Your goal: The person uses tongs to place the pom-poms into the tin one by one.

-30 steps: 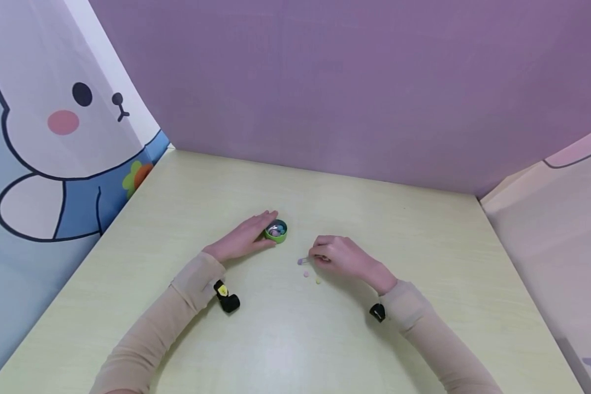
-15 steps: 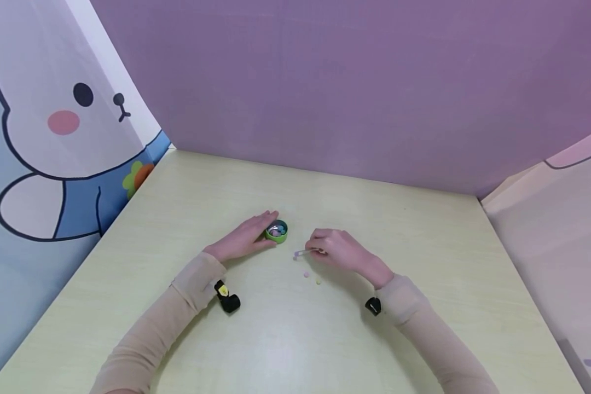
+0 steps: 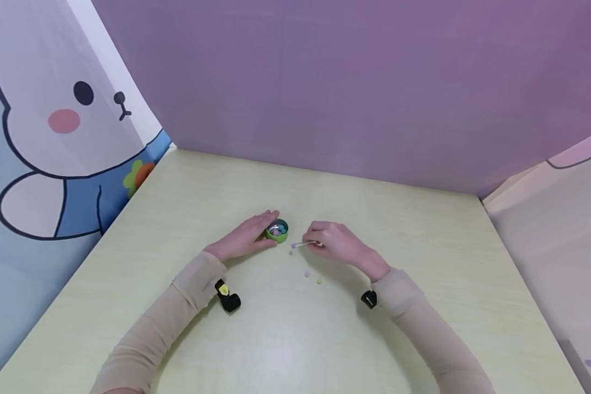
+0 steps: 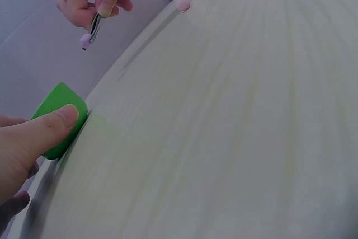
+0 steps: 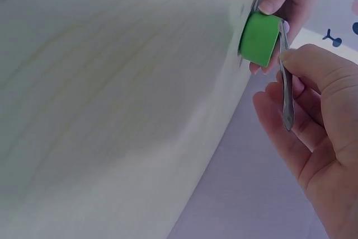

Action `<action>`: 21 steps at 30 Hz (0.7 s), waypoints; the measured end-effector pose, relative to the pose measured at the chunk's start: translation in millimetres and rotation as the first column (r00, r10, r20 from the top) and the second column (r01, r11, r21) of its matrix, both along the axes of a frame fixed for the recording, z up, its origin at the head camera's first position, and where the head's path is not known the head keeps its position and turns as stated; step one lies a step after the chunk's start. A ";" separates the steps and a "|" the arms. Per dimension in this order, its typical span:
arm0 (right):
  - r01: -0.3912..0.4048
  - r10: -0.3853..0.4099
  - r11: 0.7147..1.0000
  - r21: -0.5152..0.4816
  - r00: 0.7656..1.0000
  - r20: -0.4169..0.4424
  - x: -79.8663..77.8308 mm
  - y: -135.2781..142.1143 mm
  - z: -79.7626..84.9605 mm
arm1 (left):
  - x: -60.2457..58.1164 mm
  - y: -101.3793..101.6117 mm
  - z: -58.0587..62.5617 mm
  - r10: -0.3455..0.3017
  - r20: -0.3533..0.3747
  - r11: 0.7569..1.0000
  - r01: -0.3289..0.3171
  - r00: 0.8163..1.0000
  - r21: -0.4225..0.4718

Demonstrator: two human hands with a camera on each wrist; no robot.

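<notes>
We see the left hand (image 3: 246, 235) gripping the green tin (image 3: 277, 239) from its left, thumb on the near side, other fingers on the far side. Tin sits on the worktop (image 3: 276, 328), opening up, small blue and pinkish beads (image 3: 276, 231) inside. Right hand (image 3: 342, 247): thumb and fingers pinch metal tweezers (image 5: 287, 96), pointing left. We get a purple bead (image 4: 85, 41) at the tips, above the worktop, just right of and slightly nearer than the tin. Loose on the worktop, nearer and right of the tin: pink bead (image 3: 307, 274), then yellow bead (image 3: 319, 282). Purple wall (image 3: 325, 82) far, cartoon panel (image 3: 34, 131) left.
</notes>
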State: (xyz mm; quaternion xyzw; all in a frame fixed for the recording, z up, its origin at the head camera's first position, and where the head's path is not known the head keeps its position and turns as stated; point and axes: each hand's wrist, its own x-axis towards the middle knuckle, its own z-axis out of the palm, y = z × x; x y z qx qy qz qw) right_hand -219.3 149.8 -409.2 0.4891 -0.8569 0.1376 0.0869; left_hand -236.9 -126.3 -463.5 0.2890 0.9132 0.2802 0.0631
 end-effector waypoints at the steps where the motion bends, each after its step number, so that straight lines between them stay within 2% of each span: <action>1: 0.001 -0.001 1.000 -0.002 1.000 0.000 -0.6 -0.6 0.2 | -0.2 -0.2 -0.3 0.000 0.001 1.000 0.000 1.000 0.000; 12: 0.001 -0.001 1.000 -0.014 1.000 0.011 -6.5 -5.9 2.4 | 0.6 -0.9 0.2 0.003 0.005 1.000 -0.003 1.000 -0.002; 21: -0.006 0.006 1.000 -0.026 1.000 -0.017 -14.1 -10.0 7.4 | 0.8 -1.4 0.4 -0.010 -0.007 1.000 0.011 1.000 0.005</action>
